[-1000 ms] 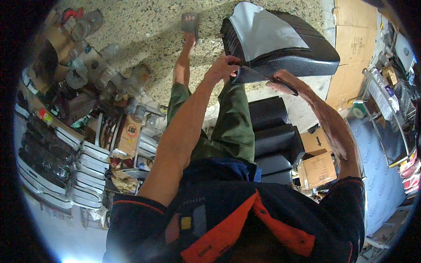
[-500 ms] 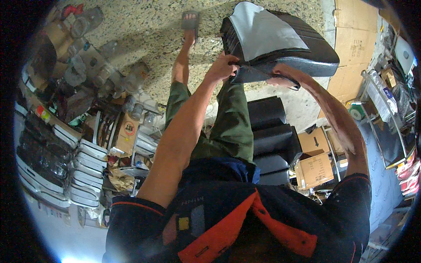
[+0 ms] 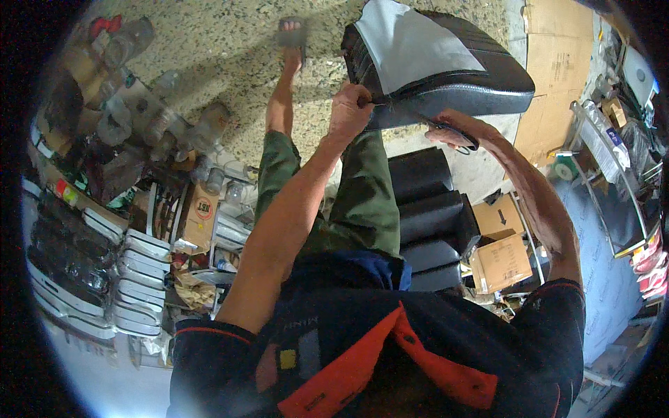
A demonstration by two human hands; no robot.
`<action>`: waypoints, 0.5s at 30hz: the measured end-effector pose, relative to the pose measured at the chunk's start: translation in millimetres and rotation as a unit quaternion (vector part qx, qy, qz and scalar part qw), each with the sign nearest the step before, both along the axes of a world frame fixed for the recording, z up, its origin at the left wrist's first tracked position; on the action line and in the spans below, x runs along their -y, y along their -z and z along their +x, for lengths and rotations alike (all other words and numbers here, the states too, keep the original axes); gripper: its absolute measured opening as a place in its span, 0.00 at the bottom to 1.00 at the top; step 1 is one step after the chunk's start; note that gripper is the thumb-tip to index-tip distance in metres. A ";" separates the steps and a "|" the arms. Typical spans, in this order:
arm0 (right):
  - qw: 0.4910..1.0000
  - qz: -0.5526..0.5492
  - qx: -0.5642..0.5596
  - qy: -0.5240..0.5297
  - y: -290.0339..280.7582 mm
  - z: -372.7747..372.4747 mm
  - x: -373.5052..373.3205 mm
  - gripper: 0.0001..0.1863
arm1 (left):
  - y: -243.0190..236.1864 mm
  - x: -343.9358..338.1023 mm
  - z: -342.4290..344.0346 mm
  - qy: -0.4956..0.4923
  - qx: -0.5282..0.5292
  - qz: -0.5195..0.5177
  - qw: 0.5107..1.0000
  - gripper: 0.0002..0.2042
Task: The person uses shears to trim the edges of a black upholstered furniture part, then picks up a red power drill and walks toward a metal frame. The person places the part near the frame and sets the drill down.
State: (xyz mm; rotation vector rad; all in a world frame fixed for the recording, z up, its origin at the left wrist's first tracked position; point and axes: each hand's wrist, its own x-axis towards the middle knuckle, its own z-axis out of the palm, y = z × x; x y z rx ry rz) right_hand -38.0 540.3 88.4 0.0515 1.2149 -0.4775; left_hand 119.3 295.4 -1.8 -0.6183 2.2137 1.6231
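A black padded seat (image 3: 488,94) with a ribbed top lies beyond my knees, and a pale grey sheet of material (image 3: 418,52) covers part of it. At its near left corner my left hand (image 3: 350,110) is closed, pinching a dark bit of material at the cover's edge. My right hand (image 3: 456,129) grips a pair of scissors (image 3: 468,144) by the dark handle loops. The blades point left along the seat's near side, toward my left hand. Whether the blades are apart or together is too small to tell.
Several black padded seats (image 3: 425,212) are stacked right of my legs, beside cardboard boxes (image 3: 502,265). Flattened cardboard (image 3: 557,63) lies at the far right. At left are wrapped white-edged parts (image 3: 143,279) and a clutter of plastic containers (image 3: 132,38). A metal rack (image 3: 599,181) stands at right.
My right hand has turned and drawn back slightly from the seat, so the scissors show more. My left hand keeps its pinch near the corner. The whole view has shifted a little.
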 end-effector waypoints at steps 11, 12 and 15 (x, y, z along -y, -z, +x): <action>0.787 -0.217 -0.509 -0.272 -42.1 9.8 7.3 0.08 | -15.6 -11.4 -10.4 0.105 -0.077 -0.145 0.981 0.09; 0.767 -0.230 -0.537 -0.263 -43.9 9.9 7.4 0.07 | -13.9 -10.1 -11.5 0.118 -0.093 -0.141 0.978 0.10; 0.750 -0.224 -0.543 -0.302 -42.3 8.8 9.4 0.06 | -6.6 -2.2 -16.9 0.167 -0.094 -0.108 0.975 0.11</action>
